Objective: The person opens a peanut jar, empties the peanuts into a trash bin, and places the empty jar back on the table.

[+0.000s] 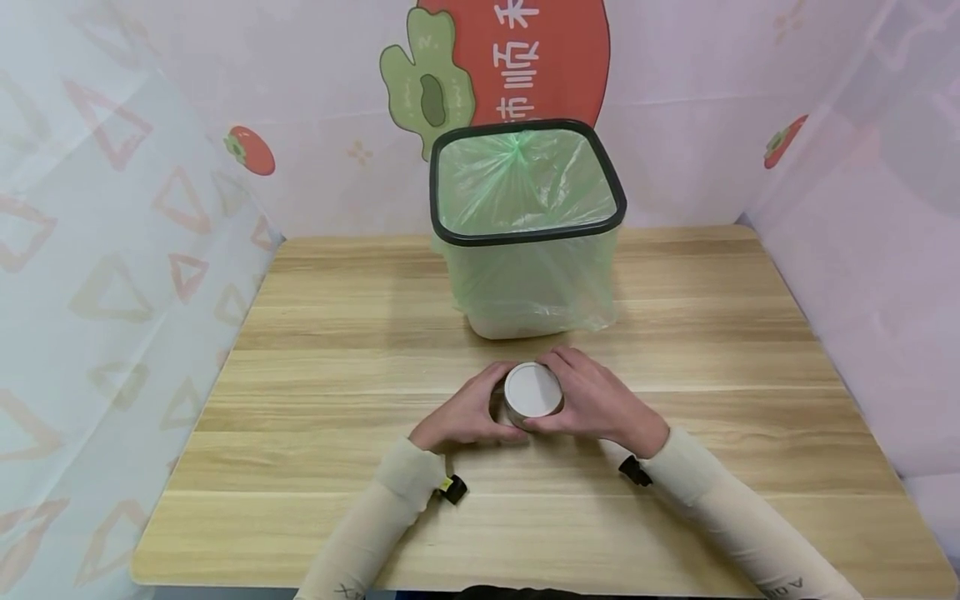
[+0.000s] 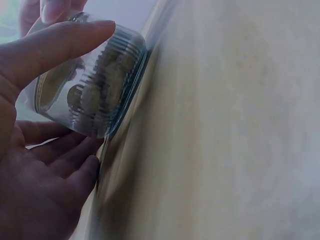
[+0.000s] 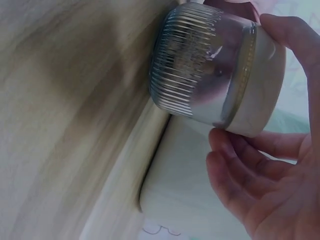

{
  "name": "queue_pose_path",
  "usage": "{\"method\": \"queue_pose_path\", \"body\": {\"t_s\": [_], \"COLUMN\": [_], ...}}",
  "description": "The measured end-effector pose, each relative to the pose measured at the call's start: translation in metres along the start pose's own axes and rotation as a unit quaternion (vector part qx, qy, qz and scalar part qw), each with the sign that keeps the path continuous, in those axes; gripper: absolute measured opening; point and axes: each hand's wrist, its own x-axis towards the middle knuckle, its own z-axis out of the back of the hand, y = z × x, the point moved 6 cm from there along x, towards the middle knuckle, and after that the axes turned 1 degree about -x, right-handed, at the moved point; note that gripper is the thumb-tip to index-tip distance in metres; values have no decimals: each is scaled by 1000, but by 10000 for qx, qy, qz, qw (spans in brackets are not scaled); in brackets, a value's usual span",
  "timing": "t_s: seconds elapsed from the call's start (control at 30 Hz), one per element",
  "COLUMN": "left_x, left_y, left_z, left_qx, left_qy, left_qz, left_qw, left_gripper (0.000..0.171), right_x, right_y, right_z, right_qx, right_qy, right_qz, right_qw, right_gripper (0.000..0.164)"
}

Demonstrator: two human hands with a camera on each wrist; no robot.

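Note:
A ribbed glass jar [image 3: 192, 65] with small brownish pieces inside stands on the table in front of me. Its flat white lid [image 1: 532, 389] faces up and looks seated on the rim. My left hand [image 1: 468, 412] holds the jar from the left, thumb along the near side of the glass [image 2: 95, 82] and fingers bent round the far side. From the right, my right hand [image 1: 600, 402] grips the lid between thumb and fingertips. Each palm stays off the jar. Part of the jar's far side is hidden by the fingers.
Behind the jar stands a white bin [image 1: 517, 321] with a black rim and a green plastic bag lining it. The wooden table [image 1: 322, 375] reaches out on both sides, with patterned cloth walls [image 1: 337, 192] at the back and sides.

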Motion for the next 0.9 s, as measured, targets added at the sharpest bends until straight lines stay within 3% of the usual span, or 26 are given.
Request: {"method": "queue_pose_path", "body": {"t_s": [0.47, 0.67, 0.9], "left_x": [-2, -2, 1], "left_y": [4, 6, 2], "left_z": [0, 0, 3], "left_qx": [-528, -908, -947], "left_qy": [-181, -426, -916], "left_qz": [306, 504, 395], "left_qw": [9980, 9937, 9905], "left_gripper": [95, 97, 99], "right_x": [8, 11, 14], "right_y": [5, 10, 19], "right_z": [-4, 0, 8], "right_qx": [41, 30, 30], "right_qy": [-270, -424, -726], "right_qz": [-84, -133, -193], "right_qw": [9996, 9990, 9972], "right_gripper": [75, 75, 72]}}
